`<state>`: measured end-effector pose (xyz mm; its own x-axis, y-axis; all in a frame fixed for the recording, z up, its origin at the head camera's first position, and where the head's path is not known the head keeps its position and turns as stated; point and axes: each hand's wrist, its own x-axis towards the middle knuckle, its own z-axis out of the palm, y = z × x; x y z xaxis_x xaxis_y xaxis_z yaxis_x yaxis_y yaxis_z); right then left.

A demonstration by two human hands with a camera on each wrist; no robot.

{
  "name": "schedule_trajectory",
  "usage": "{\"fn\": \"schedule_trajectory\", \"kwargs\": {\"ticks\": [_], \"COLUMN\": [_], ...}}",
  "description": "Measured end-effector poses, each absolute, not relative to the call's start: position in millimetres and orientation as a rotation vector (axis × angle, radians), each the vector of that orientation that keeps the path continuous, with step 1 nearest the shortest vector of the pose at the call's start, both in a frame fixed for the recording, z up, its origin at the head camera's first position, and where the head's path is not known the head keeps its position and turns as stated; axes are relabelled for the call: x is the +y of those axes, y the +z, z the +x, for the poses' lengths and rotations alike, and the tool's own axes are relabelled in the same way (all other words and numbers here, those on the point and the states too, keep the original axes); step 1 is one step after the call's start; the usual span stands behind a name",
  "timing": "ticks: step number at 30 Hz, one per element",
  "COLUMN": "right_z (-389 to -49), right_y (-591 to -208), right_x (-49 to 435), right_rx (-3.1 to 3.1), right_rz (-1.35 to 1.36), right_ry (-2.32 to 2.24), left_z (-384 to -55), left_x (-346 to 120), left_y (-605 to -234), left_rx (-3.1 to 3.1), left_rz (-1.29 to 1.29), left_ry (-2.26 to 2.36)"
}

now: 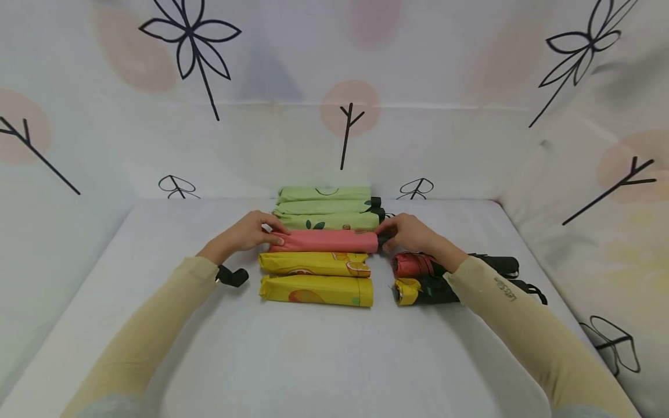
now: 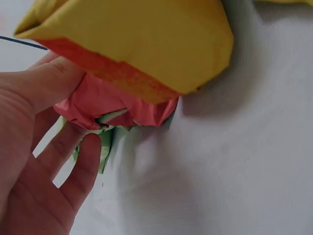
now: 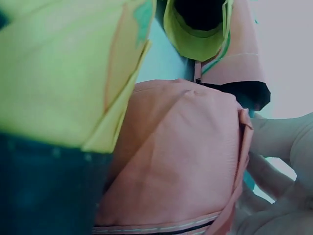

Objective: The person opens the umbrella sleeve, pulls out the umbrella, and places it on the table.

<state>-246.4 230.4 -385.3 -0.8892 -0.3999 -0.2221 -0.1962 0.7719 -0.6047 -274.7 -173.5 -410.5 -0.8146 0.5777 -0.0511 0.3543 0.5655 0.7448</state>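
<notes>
A pink folded umbrella in its sleeve point(image 1: 324, 241) lies crosswise in the row on the white table. My left hand point(image 1: 248, 235) grips its left end, with the thumb on the near side; the left wrist view shows this pink end point(image 2: 132, 105) beside the fingers. At the other end my right hand point(image 1: 410, 232) pinches the umbrella around its dark handle point(image 1: 383, 241). In the right wrist view the right hand point(image 3: 279, 166) is partly hidden behind a nearer red umbrella point(image 3: 181, 152).
Several green folded umbrellas point(image 1: 324, 208) lie behind the pink one, two yellow ones point(image 1: 313, 264) in front. At right, under the right forearm, are a red-and-black umbrella point(image 1: 410, 265) and a yellow-and-black one point(image 1: 436, 290). Patterned cloth walls point(image 1: 444, 145) surround the table.
</notes>
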Motion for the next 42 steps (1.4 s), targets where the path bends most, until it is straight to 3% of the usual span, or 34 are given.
{"fn": "schedule_trajectory", "kwargs": {"ticks": [29, 42], "right_z": [-234.7, -229.6], "right_y": [-381.5, -382.0], "right_x": [247.8, 241.3], "right_rx": [2.405, 2.491], "right_rz": [-0.341, -0.297], "right_ry": [-1.301, -1.307], "left_z": [-270.1, -270.4], "left_x": [-181.7, -181.0], "left_y": [-414.0, -416.1], "left_rx": [2.524, 2.554], "left_rz": [0.759, 0.743], "left_ry": [1.146, 1.14]}}
